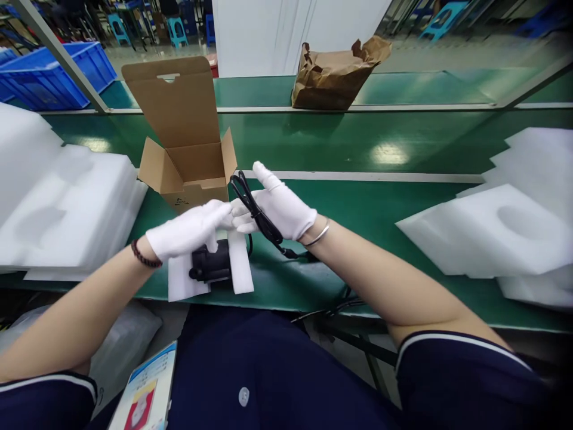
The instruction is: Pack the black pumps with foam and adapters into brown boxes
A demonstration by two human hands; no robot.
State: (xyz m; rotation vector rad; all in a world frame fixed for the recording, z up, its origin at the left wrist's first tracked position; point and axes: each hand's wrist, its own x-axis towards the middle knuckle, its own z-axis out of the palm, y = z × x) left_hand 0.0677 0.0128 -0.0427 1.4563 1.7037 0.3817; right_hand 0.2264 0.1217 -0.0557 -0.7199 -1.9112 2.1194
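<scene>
My left hand, in a white glove, reaches over a black device with white foam pieces at its sides. Its fingers are stretched out towards my right fingertips, and the thumb points down close to the device. My right hand, also gloved, carries a bundled black cable across its palm and fingers, thumb raised. The cable's lower end hangs beside my right wrist. Just beyond the hands, an open brown cardboard box stands with its lid up. Whether the fingertips touch each other is unclear.
White foam sheets are stacked on the left, and more foam sheets lie on the right of the green bench. A crumpled brown paper bag stands at the back. Blue crates are behind a metal post at the far left.
</scene>
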